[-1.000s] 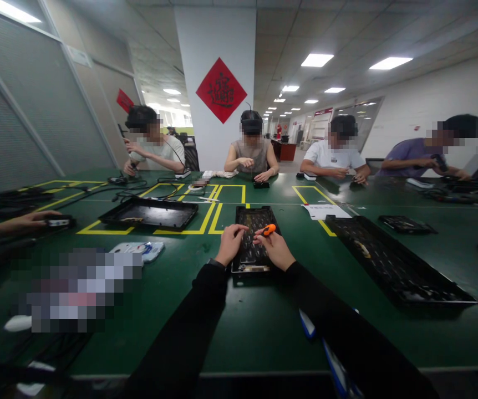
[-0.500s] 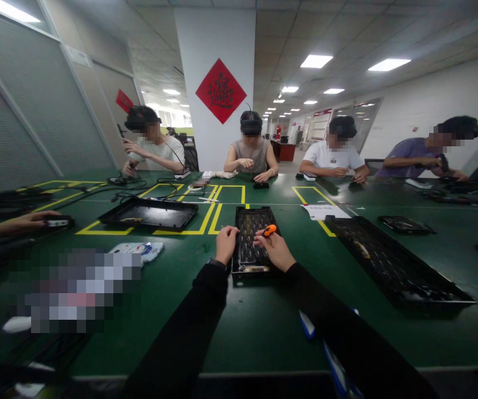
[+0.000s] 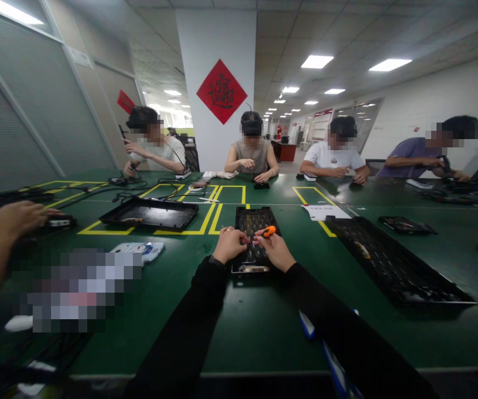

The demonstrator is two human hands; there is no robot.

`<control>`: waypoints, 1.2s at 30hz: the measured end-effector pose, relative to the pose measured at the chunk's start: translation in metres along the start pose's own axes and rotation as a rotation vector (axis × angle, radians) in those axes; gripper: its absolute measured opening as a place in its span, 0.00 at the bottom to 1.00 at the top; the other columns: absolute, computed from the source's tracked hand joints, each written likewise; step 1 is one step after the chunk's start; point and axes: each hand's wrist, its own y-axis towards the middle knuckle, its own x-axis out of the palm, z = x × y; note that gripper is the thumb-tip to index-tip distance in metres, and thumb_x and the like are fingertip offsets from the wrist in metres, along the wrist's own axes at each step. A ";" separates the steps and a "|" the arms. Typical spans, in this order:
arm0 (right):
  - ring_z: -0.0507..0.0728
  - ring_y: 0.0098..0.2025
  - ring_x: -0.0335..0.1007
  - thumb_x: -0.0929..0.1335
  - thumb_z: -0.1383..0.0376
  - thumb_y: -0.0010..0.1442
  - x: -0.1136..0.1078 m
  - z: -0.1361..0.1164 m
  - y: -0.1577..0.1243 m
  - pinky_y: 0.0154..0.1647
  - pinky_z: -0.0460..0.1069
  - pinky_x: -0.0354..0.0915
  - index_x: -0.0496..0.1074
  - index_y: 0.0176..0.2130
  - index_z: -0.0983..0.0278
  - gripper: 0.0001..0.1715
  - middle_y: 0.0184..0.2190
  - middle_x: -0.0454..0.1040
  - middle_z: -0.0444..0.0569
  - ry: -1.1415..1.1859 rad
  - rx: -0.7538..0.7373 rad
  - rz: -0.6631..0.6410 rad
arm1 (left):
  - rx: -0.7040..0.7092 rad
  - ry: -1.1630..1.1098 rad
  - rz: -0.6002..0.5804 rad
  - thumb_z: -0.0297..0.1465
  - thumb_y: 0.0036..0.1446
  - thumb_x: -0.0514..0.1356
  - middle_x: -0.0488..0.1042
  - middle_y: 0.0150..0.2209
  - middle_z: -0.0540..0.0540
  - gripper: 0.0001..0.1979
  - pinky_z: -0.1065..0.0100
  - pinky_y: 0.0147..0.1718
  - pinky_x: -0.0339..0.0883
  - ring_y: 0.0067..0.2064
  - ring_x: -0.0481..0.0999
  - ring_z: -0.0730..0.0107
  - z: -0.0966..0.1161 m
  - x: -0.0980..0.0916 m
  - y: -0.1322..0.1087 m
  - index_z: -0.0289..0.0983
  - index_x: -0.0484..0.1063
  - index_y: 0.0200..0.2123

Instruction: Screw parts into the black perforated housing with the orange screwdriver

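Note:
My right hand (image 3: 279, 252) grips a screwdriver by its orange handle (image 3: 269, 231), held at a slant over a black plastic tray (image 3: 247, 217). Opposite it, my left hand (image 3: 228, 245) reaches over the tray's left side with thumb and fingers pinched together, close to the right fingertips. Whatever lies in that pinch is too small to make out. Rows of small pale marks or parts cover the tray's dark inner face. At its near end lies a small tan and metal piece (image 3: 256, 269).
Another black tray (image 3: 151, 213) lies to the left, and a long black one (image 3: 401, 266) to the right. A co-worker's hand (image 3: 18, 219) reaches in at left beside cables. A plastic packet (image 3: 151, 251) lies nearby. Several people sit across the green table.
My left hand has moved right, from the tray's edge to over it, near my right fingertips. The co-worker's arm at left has come further into view. My right hand stays put.

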 end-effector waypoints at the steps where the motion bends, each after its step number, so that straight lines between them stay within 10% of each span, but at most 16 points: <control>1: 0.55 0.37 0.73 0.62 0.60 0.57 0.000 0.000 0.000 0.42 0.51 0.67 0.66 0.40 0.66 0.13 0.36 0.72 0.51 -0.001 0.002 0.000 | 0.002 0.024 -0.014 0.32 0.42 0.60 0.74 0.28 0.50 0.08 0.58 0.48 0.46 0.39 0.65 0.64 0.000 0.000 0.001 0.43 0.75 0.30; 36: 0.55 0.37 0.73 0.63 0.59 0.55 0.003 0.008 0.001 0.41 0.51 0.68 0.66 0.40 0.65 0.14 0.35 0.73 0.50 0.030 0.043 0.043 | 0.157 0.272 -0.103 0.29 0.53 0.54 0.71 0.34 0.44 0.05 0.62 0.44 0.50 0.43 0.65 0.62 0.013 0.001 0.004 0.39 0.69 0.33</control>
